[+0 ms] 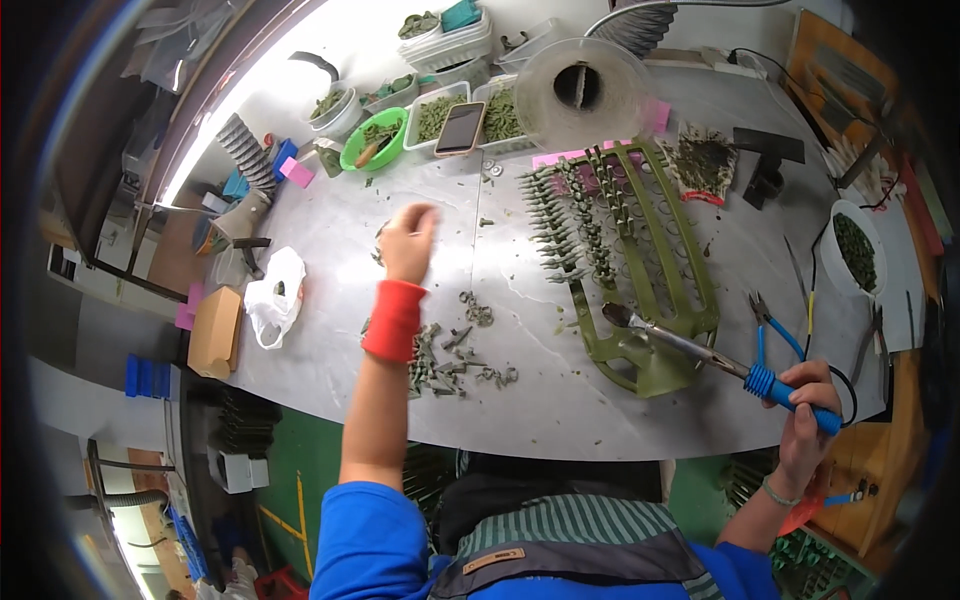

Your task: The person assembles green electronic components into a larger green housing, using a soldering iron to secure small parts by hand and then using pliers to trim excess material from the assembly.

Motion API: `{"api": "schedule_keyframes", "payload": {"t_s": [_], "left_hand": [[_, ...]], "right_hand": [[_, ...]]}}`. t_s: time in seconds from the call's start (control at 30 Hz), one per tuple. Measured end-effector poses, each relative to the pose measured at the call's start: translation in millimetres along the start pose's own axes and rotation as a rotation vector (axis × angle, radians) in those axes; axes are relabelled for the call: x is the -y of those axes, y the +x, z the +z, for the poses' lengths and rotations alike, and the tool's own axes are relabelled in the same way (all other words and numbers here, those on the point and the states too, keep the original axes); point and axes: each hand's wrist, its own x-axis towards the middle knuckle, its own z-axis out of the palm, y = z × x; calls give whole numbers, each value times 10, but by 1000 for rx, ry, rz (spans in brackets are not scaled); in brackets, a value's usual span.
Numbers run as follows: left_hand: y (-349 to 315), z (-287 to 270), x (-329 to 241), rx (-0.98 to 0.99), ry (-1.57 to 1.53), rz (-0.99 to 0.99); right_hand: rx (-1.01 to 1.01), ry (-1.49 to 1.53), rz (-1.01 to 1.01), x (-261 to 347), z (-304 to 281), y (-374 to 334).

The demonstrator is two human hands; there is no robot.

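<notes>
My right hand (800,450) grips the blue handle of a soldering iron (690,348) at the right front. Its broad, darkened tip rests over the near part of an olive-green plastic frame (655,365), close to the frame's surface. Rows of small green clips (555,230) line the frame's left side and middle. My left hand (408,245), above a red wristband, hovers over the table left of the frame. Its fingers are curled and slightly blurred; what they hold, if anything, is hidden. Loose grey-green plastic pieces (432,370) lie beside my left forearm.
Pliers (762,325) with blue handles lie right of the frame. A white bowl (835,280) of green parts stands at the right edge. Along the back are a phone (461,128), a green bowl (348,160) and a translucent suction hood (620,110). A white plastic bag (270,300) sits left.
</notes>
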Motion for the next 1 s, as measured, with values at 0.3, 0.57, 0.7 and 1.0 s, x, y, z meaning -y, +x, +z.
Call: {"api": "schedule_keyframes", "payload": {"t_s": [0.3, 0.57, 0.7, 1.0], "left_hand": [[67, -891, 1472, -203, 594, -234], [-116, -1036, 1430, 78, 553, 213], [-139, -846, 1094, -15, 219, -205], [-598, -435, -441, 380, -546, -325]], "right_hand": [[4, -13, 21, 89, 185, -9], [12, 14, 8, 201, 336, 19], [20, 18, 20, 214, 370, 35], [16, 30, 51, 176, 332, 47]]}}
